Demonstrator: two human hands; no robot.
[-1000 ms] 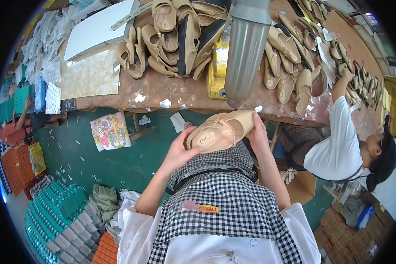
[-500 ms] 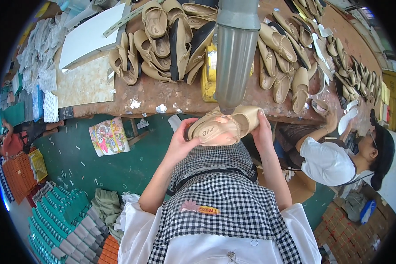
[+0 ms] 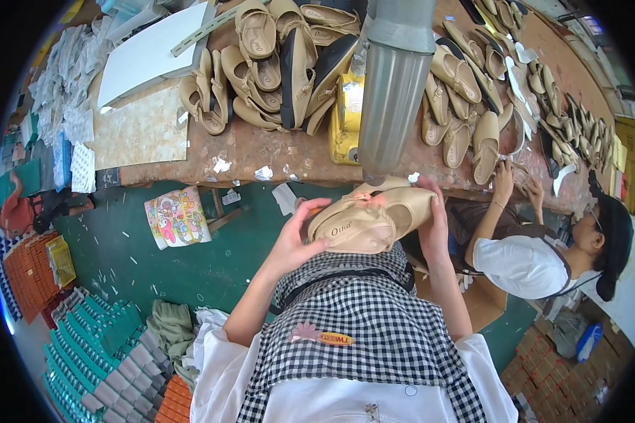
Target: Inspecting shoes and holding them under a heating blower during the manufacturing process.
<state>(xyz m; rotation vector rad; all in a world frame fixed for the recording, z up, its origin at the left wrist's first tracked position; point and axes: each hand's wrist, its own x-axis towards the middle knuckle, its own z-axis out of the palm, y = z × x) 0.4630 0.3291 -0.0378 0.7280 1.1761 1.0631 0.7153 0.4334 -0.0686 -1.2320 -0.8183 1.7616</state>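
Head view: vs half a second ago, beige shoe (image 3: pixel 353 229) sits lower and further right in frame, held off the worktop (image 3: pixel 247 158) edge, just under the metal tube (image 3: pixel 396 99). Red glow now mostly at the strap (image 3: pixel 376 201), less on the insole; reads as re-aiming. Left hand (image 3: pixel 295 242) and right hand (image 3: pixel 434 220): fingers grasping opposite ends.

Bright light, pale sheen on metal tube (image 3: pixel 395 99), reddish glow on beige shoe (image 3: pixel 372 221), bowed edges, black corners
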